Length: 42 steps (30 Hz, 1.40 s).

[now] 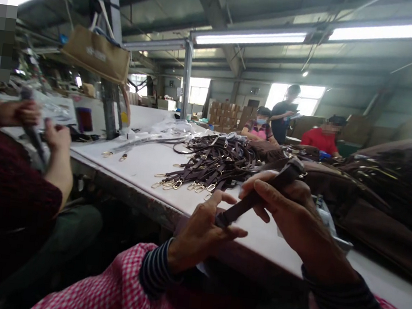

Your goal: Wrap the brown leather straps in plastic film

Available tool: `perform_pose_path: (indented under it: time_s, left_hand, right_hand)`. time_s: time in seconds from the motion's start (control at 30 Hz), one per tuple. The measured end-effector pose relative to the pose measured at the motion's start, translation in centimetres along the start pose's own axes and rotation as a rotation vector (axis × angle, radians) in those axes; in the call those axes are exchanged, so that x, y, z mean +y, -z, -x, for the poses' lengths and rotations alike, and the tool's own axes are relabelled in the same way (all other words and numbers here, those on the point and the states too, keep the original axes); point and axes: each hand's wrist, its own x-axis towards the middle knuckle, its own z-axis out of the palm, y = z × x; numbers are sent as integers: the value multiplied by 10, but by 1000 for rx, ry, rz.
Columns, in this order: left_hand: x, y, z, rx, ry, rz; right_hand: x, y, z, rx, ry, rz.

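Strap [256, 197] at frame centre, over the table [141, 162] edge | your left hand [200, 233] pinches its lower end, your right hand [289, 208] is clamped round its upper part | heap of straps [208, 162] centre-frame apparently unworked; most seems left.

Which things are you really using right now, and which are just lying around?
In use:
- left hand, pinching the strap's lower end
- right hand, gripping it higher up
- brown strap

Lying about:
- pile of brown straps with gold clasps, on the white table
- brown bags heaped at the right
- tan bag hanging from a post
- cardboard boxes far back
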Motion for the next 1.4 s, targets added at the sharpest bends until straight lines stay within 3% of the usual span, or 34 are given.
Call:
perform_pose_path:
  time_s: [0.13,0.27,0.47,0.57,0.67,0.8,0.9,1.1,1.2,1.4]
  left_hand:
    - [38,11,-13,120,-172,-192]
    - [54,12,-10,118,-292,-235]
    - [34,4,-4,179,-220,-108]
    - [26,0,-7,220,-227,-116]
    - [24,-5,-11,181,-247,-76]
    - [28,-2,-11,13,-206,72]
    - [23,14,-10,-135,-56,114]
    - [-23,40,-4,-501,273,186]
    - [-33,37,2,-442,280,203]
    - [-17,27,8,-265,173,131]
  right_hand:
    - [-27,-4,-22,54,113,-21]
    - [-40,-15,-25,-41,150,40]
    - [-29,-17,-9,-19,26,209]
    - [-20,-16,-5,-69,-41,192]
    - [-13,-19,-3,-60,-82,131]
    - [-4,-18,-1,-7,-146,75]
    - [1,-12,1,9,-150,60]
    - [7,-6,1,-9,-144,66]
    - [8,-10,1,-82,-153,113]
    - [13,-25,12,-117,-192,121]
